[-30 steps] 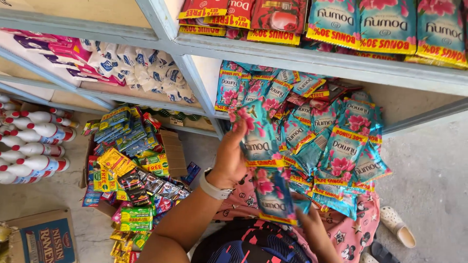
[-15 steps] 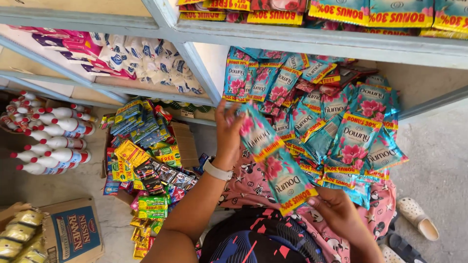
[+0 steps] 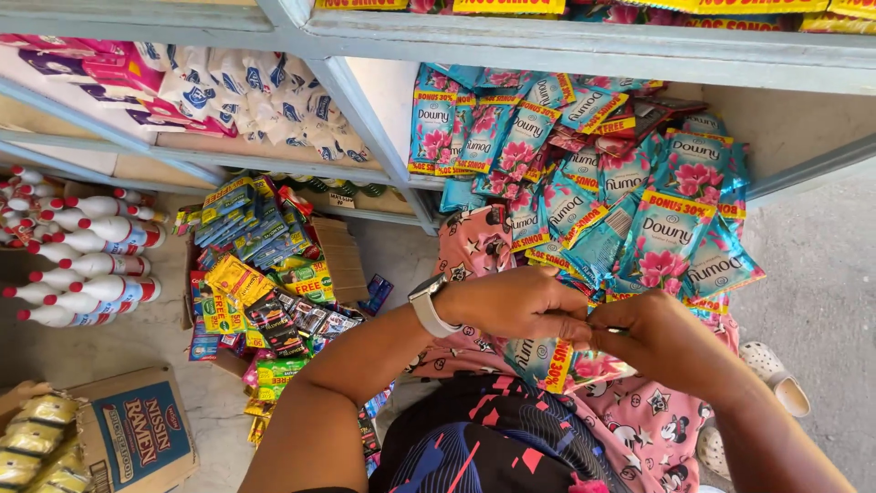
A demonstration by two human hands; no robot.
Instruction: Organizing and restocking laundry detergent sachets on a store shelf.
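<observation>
Both my hands meet in front of my body, over my lap. My left hand (image 3: 525,306), with a white watch (image 3: 427,306) on the wrist, is closed with the fingers pinching the top edge of a teal sachet with pink flowers (image 3: 540,358). My right hand (image 3: 652,333) is closed too, and its fingertips press on the same edge just beside the left ones, so the two hands are touching each other there. The sachet hangs down from my fingers, in front of my pink patterned trousers (image 3: 639,424). I judge that I am separating or tearing this sachet, but the small place between my fingers is hidden, so I cannot tell if it is already apart. Above my hands many sachets of the same kind lie in a loose pile on the grey metal shelf (image 3: 584,46), some hanging over its front, so much of the stock looks already placed and this piece is not yet there. On the floor to my left a brown carton (image 3: 333,256) holds mixed yellow and green packets (image 3: 246,278), and white bottles with red caps (image 3: 82,265) lie near it.
</observation>
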